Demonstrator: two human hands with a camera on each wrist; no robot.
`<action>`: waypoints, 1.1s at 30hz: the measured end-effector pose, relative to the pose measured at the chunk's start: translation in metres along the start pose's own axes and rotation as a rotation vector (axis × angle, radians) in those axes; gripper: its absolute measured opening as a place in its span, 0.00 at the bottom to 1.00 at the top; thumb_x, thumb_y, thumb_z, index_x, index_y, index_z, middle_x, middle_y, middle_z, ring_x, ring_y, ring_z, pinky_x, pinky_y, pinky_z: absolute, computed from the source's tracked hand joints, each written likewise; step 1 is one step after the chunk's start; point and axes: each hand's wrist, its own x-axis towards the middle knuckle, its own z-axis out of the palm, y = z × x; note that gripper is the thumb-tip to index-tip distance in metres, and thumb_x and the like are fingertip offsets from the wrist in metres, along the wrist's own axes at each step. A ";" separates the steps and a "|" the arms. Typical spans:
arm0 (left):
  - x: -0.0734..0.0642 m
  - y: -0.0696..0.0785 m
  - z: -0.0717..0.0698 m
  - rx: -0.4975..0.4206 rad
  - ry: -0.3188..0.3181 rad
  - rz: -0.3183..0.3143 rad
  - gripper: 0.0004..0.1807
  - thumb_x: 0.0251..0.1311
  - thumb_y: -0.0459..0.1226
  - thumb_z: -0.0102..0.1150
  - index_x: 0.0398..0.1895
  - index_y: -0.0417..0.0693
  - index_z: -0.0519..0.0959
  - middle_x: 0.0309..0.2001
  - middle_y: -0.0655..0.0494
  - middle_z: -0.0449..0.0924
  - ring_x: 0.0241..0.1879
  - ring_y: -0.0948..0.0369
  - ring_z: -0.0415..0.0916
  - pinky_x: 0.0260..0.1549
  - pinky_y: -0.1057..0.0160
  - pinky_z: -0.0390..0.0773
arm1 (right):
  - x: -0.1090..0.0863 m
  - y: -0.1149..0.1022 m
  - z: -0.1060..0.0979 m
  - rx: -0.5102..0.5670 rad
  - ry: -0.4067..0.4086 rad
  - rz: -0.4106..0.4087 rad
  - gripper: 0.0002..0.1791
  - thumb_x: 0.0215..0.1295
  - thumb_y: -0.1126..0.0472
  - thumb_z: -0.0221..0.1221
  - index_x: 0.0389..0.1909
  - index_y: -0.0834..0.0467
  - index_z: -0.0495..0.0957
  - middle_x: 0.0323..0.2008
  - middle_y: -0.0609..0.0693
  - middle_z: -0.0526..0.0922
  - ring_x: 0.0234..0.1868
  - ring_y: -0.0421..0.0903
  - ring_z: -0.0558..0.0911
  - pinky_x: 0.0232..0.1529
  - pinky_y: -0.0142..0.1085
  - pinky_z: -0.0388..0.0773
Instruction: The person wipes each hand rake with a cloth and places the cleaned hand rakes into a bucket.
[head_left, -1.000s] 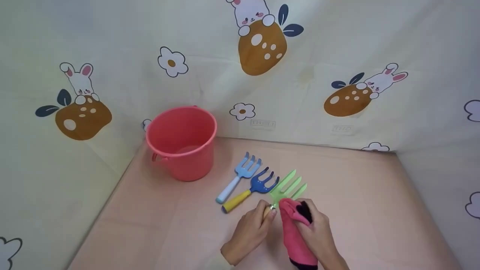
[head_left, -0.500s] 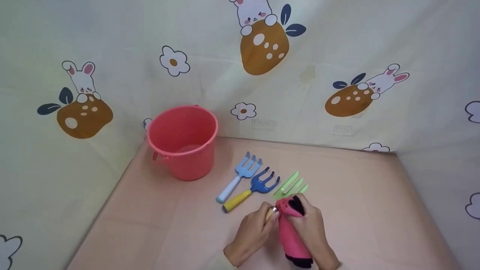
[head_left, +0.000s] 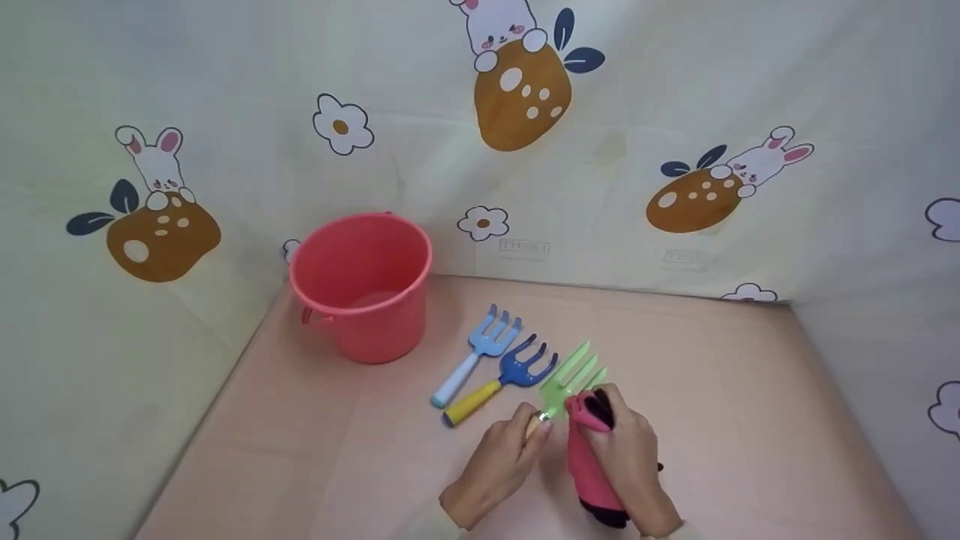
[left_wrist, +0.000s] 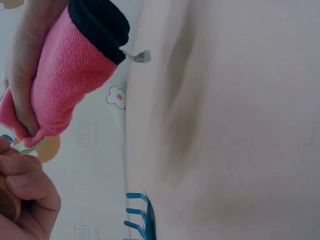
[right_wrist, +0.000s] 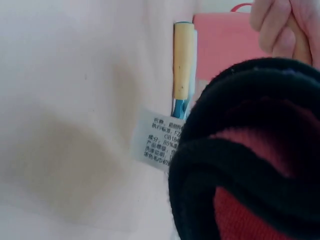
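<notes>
Tabletop (head_left: pixel 750 420): flat, pale pinkish-beige, marked by soft-edged shadows (left_wrist: pixel 182 115).
Back wall (head_left: pixel 420 75): off-white printed cloth, lightly creased, meeting the far edge of the tabletop.
Side walls (head_left: pixel 67 352): similar pale cloth along the left and right edges.
Rabbits (head_left: pixel 160 169): three, white, each leaning on a brown, white-spotted fruit (head_left: pixel 525 112).
Flowers (head_left: pixel 360 124): white, dark-outlined; one cut off by the far edge near its right corner.
Lettering (head_left: pixel 525 247): faint boxed marks low on the back wall.
Light: soft, diffuse.

1. Cloth (left_wrist: pixel 75 65): rough, matt towelling.
2. Tag (right_wrist: pixel 157 140): smooth, matt.
3. Bucket (head_left: pixel 382 330), far left: smooth plastic.
4. Green fork (head_left: pixel 561 388): glossy paint, shiny metal collar (head_left: pixel 545 416), wood handle (left_wrist: pixel 7 201).
5. Dark-blue fork (head_left: pixel 519 370): glossy paint.
6. Tabletop (head_left: pixel 750 420): matt.
</notes>
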 end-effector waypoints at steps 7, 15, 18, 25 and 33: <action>-0.002 -0.002 -0.003 0.011 -0.042 0.020 0.17 0.70 0.52 0.38 0.40 0.50 0.69 0.20 0.66 0.60 0.19 0.72 0.58 0.19 0.74 0.60 | 0.012 0.015 -0.011 -0.025 0.056 -0.002 0.15 0.51 0.61 0.67 0.37 0.57 0.74 0.17 0.52 0.78 0.16 0.42 0.71 0.19 0.37 0.69; -0.002 -0.004 -0.005 0.074 -0.012 -0.026 0.20 0.69 0.55 0.35 0.39 0.51 0.69 0.18 0.67 0.60 0.17 0.72 0.57 0.17 0.74 0.59 | 0.032 0.028 -0.032 -0.025 0.139 0.065 0.15 0.52 0.61 0.67 0.39 0.60 0.75 0.20 0.57 0.79 0.18 0.48 0.75 0.21 0.43 0.72; -0.002 -0.005 -0.008 0.091 0.018 -0.045 0.18 0.70 0.54 0.35 0.39 0.51 0.68 0.18 0.67 0.59 0.17 0.72 0.57 0.17 0.74 0.59 | 0.036 0.030 -0.043 0.014 0.178 0.123 0.16 0.52 0.63 0.67 0.41 0.61 0.75 0.27 0.59 0.81 0.22 0.51 0.79 0.24 0.40 0.75; -0.001 -0.004 -0.013 0.050 0.045 -0.069 0.22 0.68 0.57 0.33 0.41 0.51 0.68 0.19 0.66 0.60 0.18 0.71 0.58 0.18 0.73 0.60 | 0.022 0.009 -0.044 0.111 0.095 0.030 0.14 0.48 0.68 0.68 0.38 0.58 0.78 0.31 0.52 0.84 0.29 0.45 0.80 0.30 0.33 0.77; 0.000 -0.002 -0.009 0.046 0.053 -0.057 0.20 0.68 0.56 0.37 0.39 0.50 0.68 0.19 0.65 0.59 0.18 0.71 0.60 0.18 0.73 0.60 | 0.002 -0.020 -0.025 0.081 -0.041 -0.121 0.16 0.48 0.69 0.67 0.39 0.55 0.80 0.34 0.48 0.85 0.35 0.44 0.83 0.38 0.42 0.80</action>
